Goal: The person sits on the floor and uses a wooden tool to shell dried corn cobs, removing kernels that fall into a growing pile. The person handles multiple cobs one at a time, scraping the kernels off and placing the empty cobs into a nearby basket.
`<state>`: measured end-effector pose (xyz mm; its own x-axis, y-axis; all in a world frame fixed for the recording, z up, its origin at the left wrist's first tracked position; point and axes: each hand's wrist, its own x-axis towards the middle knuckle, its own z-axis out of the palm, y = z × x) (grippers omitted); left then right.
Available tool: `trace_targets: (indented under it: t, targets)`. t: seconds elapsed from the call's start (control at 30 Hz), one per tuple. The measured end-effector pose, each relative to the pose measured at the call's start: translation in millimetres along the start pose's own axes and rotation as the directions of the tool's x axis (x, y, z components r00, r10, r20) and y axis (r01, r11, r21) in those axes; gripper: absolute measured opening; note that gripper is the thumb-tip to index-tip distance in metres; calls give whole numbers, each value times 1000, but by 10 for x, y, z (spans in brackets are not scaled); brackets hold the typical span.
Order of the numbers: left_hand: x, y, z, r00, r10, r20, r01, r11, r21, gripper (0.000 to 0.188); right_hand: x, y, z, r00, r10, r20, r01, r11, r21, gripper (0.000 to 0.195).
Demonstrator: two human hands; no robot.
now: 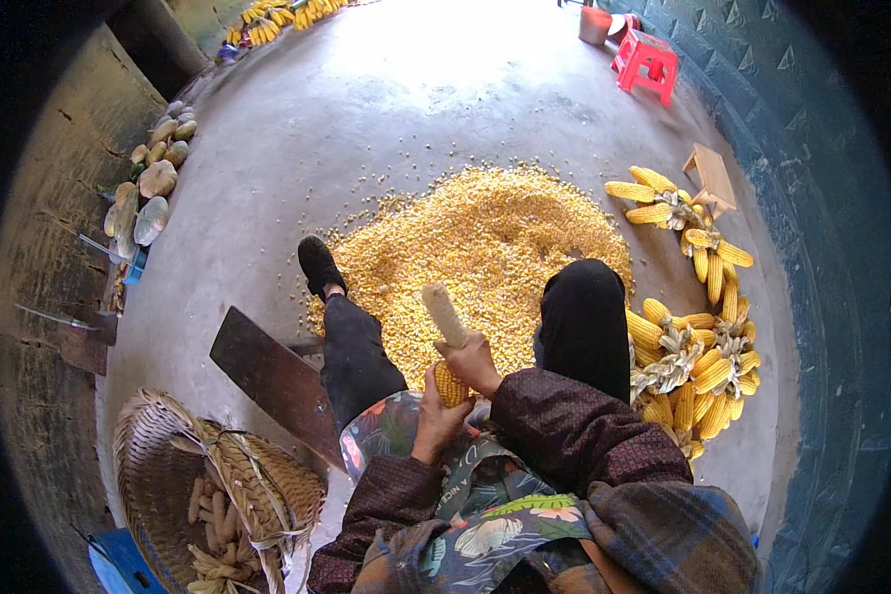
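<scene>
My left hand (438, 422) is closed around a yellow ear of corn (449, 382) that still bears kernels, held above my lap. In my right hand (471, 364) is a bare, pale corn cob (443, 312), its far end pointing up and away from me. The two hands meet, with the cob's lower end hidden by my right fingers, close against the ear. A broad heap of loose corn kernels (482, 230) covers the floor in front of me and between my legs.
Tied bundles of corn ears (687, 401) lie on my right, near a small wooden stool (713, 178). A red plastic stool (646, 63) stands farther off. On my left are a wooden bench (275, 379) and a woven basket (137, 453) holding bare cobs. Pumpkins (157, 179) line the left wall.
</scene>
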<state>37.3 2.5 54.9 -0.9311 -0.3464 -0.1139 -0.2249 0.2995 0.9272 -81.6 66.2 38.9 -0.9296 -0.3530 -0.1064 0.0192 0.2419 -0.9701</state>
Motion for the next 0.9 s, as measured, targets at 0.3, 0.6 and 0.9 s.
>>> trace_targets:
  t: [0.3, 0.6, 0.9]
  targets:
    - [117, -174, 35, 985, -167, -36, 137, 896, -422, 80, 133, 13, -153, 812, 381, 442, -534, 791, 299, 28]
    - [13, 116, -22, 980, -177, 88, 198, 885, -422, 69, 37, 44, -11, 993, 108, 54, -116, 978, 172, 37]
    - [67, -194, 65, 988, 19, -156, -44, 986, -159, 86, -7, -179, -77, 890, 143, 433, -317, 876, 363, 36]
